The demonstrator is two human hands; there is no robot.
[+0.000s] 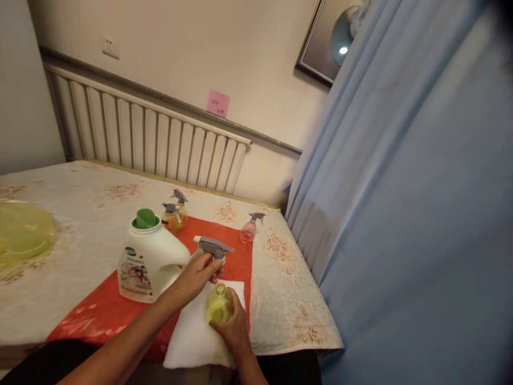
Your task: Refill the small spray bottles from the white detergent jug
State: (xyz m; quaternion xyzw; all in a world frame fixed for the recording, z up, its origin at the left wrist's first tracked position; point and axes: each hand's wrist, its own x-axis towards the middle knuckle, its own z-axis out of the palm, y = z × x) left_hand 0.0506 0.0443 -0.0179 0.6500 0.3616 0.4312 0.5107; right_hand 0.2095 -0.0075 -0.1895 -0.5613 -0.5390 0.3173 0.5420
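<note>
My left hand (206,270) grips a grey trigger spray head (214,247) by its collar, its nozzle pointing left. Just below it, my right hand (235,323) is wrapped round a small yellowish spray bottle (218,306) whose open neck faces up. The bottle and the spray head are apart. Beneath the bottle lies a white cloth (188,345) on a red sheet (92,315). Left of my hands stands a large white jug (140,251) with a handle and a green cup-like cap (146,218) sitting in its mouth.
Beyond the jug stand an orange spray bottle (174,219) and another sprayer close behind it. A pink spray bottle (248,231) stands at the back right. A yellow translucent basin (26,232) is at far left. A radiator (148,128) borders the back, a blue curtain (393,203) the right.
</note>
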